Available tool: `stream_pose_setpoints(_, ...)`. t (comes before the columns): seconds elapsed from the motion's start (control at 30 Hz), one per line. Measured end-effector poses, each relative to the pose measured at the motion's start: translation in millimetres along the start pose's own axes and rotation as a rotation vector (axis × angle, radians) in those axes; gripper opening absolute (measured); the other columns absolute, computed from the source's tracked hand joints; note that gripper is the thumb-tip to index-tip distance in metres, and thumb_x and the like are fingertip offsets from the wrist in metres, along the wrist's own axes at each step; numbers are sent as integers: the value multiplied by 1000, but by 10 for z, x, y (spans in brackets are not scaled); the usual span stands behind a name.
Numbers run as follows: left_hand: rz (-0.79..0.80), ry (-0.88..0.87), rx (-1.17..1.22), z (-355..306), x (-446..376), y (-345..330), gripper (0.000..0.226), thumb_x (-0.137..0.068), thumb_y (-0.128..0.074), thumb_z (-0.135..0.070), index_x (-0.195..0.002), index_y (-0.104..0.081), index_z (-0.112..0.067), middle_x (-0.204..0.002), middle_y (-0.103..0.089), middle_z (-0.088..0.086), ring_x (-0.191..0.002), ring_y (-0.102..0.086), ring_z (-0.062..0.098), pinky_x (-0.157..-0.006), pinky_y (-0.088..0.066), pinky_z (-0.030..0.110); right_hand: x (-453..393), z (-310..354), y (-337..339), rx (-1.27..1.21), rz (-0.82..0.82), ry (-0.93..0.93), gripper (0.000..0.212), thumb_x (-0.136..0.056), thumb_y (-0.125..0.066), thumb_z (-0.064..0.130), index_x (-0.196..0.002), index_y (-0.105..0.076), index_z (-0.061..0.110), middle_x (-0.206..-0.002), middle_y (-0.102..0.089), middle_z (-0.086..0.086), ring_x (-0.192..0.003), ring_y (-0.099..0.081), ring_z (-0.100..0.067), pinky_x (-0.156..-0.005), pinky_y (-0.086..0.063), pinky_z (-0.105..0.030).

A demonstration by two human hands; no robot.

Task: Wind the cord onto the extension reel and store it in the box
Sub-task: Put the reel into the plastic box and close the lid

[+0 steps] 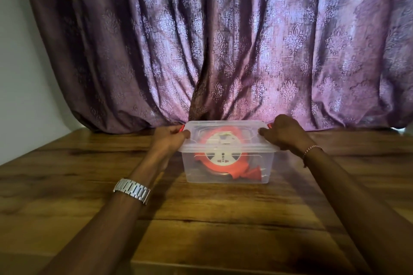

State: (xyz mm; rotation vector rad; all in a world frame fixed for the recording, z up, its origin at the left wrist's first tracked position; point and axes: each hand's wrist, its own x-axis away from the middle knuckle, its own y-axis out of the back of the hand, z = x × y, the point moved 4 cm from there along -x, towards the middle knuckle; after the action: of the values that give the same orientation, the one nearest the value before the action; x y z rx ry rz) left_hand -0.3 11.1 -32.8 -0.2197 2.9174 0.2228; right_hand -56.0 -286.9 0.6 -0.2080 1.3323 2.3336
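A clear plastic box [228, 174] stands on the wooden table, its clear lid [225, 131] on top. Through the walls I see the red extension reel [220, 157] with a white socket face, lying inside with red cord wound around it. My left hand [169, 140] grips the lid's left end, fingers over a red latch [181, 128]. My right hand [283, 134] grips the right end by the other red latch [270, 125]. Both thumbs press on the lid's top.
The wooden table [201, 219] stretches toward me from the box. A purple patterned curtain [223, 40] hangs right behind the box and touches the tabletop. A pale wall [20, 62] is at the left. The table's near edge runs along the bottom.
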Motion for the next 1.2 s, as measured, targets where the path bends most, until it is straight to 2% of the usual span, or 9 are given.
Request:
stream_pose_setpoints(0.1,43,35,137,112,33,43,30,-73,-67,-11,-75,-81,-37,-78,-77,-13,-77,-68,14,-78,-56,33,58,185,-136,-103,27,46,28,-89,-58,28,-89,-55,0,-97,-59,-20,-90,-60,-36,-76,-55,-49)
stream_pose_setpoints(0.2,0,30,192,186,43,223,33,-77,-61,-11,-76,-80,-38,-82,-78,-14,-89,-69,19,-86,-56,39,54,371,-276,-164,55,83,29,-91,-51,22,-94,-58,-6,-98,-64,-25,-90,-63,-41,-80,-54,-55)
stream_pose_setpoints(0.33,-109,62,144,226,110,639,37,-77,-64,-17,-112,-76,-22,-99,-77,-3,-94,-72,23,-88,-60,45,-22,644,-522,-259,125,105,33,-92,-52,27,-90,-67,-2,-93,-69,-20,-85,-64,-32,-74,-54,-40)
stream_pose_setpoints(0.47,-267,26,29,299,140,1198,18,-82,-73,-20,-100,-78,-19,-94,-78,3,-79,-72,17,-68,-60,33,-134,999,-886,-418,174,108,27,-90,-56,29,-68,-65,16,-71,-66,3,-64,-58,-9,-53,-43,-19)
stream_pose_setpoints(0.53,-367,-9,-23,302,189,1577,16,-82,-78,-22,-97,-77,-17,-95,-78,5,-74,-70,12,-65,-57,29,-188,1284,-1154,-524,232,110,22,-88,-58,24,-72,-68,13,-71,-68,1,-64,-61,-11,-56,-48,-14)
stream_pose_setpoints(0.67,-475,-46,-108,319,335,2279,19,-80,-82,-26,-84,-72,-10,-85,-76,12,-80,-74,29,-77,-63,50,-209,1897,-1601,-627,294,186,11,-79,-63,15,-71,-66,9,-77,-66,-12,-75,-61,-26,-74,-54,-48)
stream_pose_setpoints(0.73,-568,-61,-218,321,401,2617,26,-77,-83,-31,-83,-69,-10,-79,-73,8,-78,-73,30,-75,-62,52,-159,2218,-1782,-653,324,187,12,-73,-67,18,-62,-65,14,-73,-69,-7,-76,-67,-26,-76,-56,-52)
stream_pose_setpoints(1.03,-768,29,-473,361,587,3602,38,-73,-79,-42,-66,-70,-6,-51,-68,2,-43,-67,16,-52,-63,36,30,3465,-2382,-606,315,365,20,-73,-77,31,-89,-79,19,-92,-77,-5,-86,-69,-18,-86,-55,-33)
stream_pose_setpoints(1.2,-841,82,-457,413,684,4026,38,-76,-76,-46,-65,-68,-11,-57,-68,3,-53,-68,21,-42,-53,25,165,4052,-2663,-584,293,408,31,-72,-80,37,-94,-78,15,-97,-76,-8,-82,-68,-18,-81,-53,-28)
